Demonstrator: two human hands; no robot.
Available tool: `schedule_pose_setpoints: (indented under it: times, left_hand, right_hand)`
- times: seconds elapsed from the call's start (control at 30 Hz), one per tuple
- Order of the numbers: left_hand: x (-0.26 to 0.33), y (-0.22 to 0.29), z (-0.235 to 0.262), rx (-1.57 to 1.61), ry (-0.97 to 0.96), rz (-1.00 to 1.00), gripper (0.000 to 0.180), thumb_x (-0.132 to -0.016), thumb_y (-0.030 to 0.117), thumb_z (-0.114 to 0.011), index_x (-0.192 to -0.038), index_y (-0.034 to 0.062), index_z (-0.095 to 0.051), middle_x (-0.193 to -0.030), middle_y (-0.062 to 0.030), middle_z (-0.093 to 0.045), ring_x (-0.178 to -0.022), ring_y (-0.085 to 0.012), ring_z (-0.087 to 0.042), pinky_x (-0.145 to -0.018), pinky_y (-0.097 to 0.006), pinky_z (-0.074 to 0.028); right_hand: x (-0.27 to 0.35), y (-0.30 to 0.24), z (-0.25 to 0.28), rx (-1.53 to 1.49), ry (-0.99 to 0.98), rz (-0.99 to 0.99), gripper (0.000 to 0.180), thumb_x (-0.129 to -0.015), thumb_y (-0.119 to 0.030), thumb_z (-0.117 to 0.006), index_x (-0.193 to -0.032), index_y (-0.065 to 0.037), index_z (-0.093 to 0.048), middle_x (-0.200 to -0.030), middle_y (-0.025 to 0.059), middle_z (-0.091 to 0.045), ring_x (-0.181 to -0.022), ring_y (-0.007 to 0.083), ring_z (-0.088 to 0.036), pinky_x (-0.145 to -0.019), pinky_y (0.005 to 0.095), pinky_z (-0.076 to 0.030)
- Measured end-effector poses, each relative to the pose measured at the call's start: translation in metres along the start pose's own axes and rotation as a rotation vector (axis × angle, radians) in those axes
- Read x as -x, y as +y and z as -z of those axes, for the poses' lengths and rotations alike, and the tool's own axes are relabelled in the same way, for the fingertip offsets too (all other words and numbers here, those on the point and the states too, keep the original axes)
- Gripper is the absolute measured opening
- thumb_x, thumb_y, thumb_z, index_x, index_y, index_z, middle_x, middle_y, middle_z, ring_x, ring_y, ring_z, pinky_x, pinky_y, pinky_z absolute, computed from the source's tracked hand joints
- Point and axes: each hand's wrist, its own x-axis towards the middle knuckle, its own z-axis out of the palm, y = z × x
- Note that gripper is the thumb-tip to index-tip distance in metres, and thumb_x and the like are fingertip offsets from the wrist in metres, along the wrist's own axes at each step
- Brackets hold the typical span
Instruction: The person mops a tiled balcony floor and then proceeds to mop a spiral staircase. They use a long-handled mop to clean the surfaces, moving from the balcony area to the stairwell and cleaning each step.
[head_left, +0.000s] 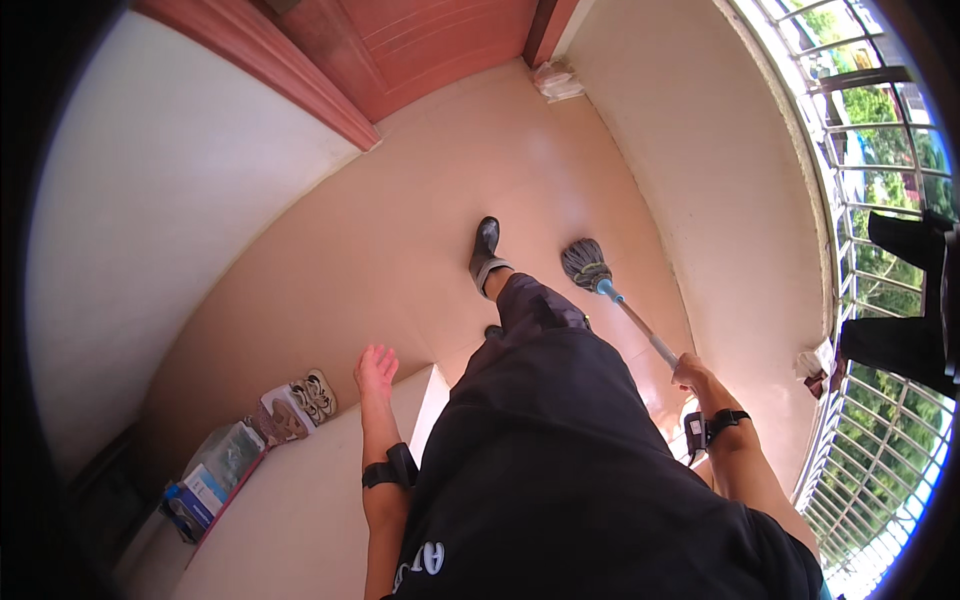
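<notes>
My right hand (688, 371) is wrapped round the pale shaft of a mop (640, 325). The shaft slants forward and left to a light blue collar, and the grey mop head (585, 263) rests on the tan floor, right of my boot (486, 240). With fingers stretched out and nothing in it, my left hand (376, 370) hangs in the air beside the end of a low white wall (330, 480). Dark bands are strapped round both forearms.
Shoes (315, 395) and a clear plastic box (228, 458) stand along the low wall at left. A red door (430, 40) is ahead, with a crumpled bag (557, 82) by its frame. A cream wall (720, 160) topped by metal bars (880, 165) runs along the right.
</notes>
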Motion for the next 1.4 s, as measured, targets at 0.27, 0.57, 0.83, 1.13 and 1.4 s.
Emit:
schedule_pose_setpoints:
  times: [0.27,0.57,0.83,1.13,1.4]
  left_hand:
    - [-0.081,0.12,-0.082,-0.282,-0.094,0.254,0.056,-0.095,0.032,-0.054,-0.139,0.0012,-0.039,-0.139,-0.0139,-0.048,-0.12,-0.0328,-0.056,-0.096,-0.047,-0.049]
    - [-0.181,0.32,-0.262,-0.707,-0.367,0.074,0.058,-0.098,0.031,-0.054,-0.143,-0.0005,-0.035,-0.146,-0.0185,-0.043,-0.122,-0.0355,-0.055,-0.1,-0.049,-0.046]
    - [-0.165,0.389,-0.396,-1.163,-0.779,0.057,0.045,-0.099,0.03,-0.054,-0.136,0.0066,-0.044,-0.132,-0.0146,-0.054,-0.111,-0.0299,-0.062,-0.086,-0.04,-0.053]
    - [-0.051,0.322,-0.402,-1.597,-1.338,0.191,0.033,-0.099,0.026,-0.054,-0.126,0.0069,-0.054,-0.118,-0.0106,-0.063,-0.095,-0.0238,-0.068,-0.074,-0.033,-0.057]
    - [0.008,0.254,-0.331,-2.043,-1.66,0.211,0.034,-0.097,0.025,-0.059,-0.125,0.0055,-0.057,-0.115,-0.0086,-0.066,-0.095,-0.0172,-0.068,-0.077,-0.03,-0.055]
  right_hand:
    - [0.057,-0.046,0.03,-0.125,-0.147,-0.287,0.019,-0.076,-0.005,-0.076,-0.092,0.005,-0.072,-0.078,0.014,-0.072,-0.066,0.0214,-0.072,-0.057,0.032,-0.059]
    - [0.153,-0.123,-0.037,-0.543,-0.364,-0.506,0.015,-0.076,-0.003,-0.076,-0.088,0.005,-0.071,-0.074,0.0149,-0.071,-0.062,0.0226,-0.069,-0.055,0.0338,-0.059]
    - [0.253,-0.292,-0.13,-1.305,-0.251,-0.444,0.017,-0.076,-0.002,-0.073,-0.086,0.009,-0.065,-0.068,0.0148,-0.065,-0.055,0.0232,-0.064,-0.047,0.0363,-0.056]
    - [0.36,-0.425,-0.184,-2.533,-0.207,-0.152,0.022,-0.093,-0.019,-0.063,-0.101,-0.001,-0.051,-0.086,0.0101,-0.061,-0.064,0.0161,-0.062,-0.048,0.0283,-0.055]
    - [0.465,-0.483,-0.241,-2.817,-0.212,0.156,0.044,-0.091,-0.008,-0.061,-0.129,-0.002,-0.041,-0.106,0.014,-0.059,-0.079,0.0224,-0.068,-0.066,0.0409,-0.064]
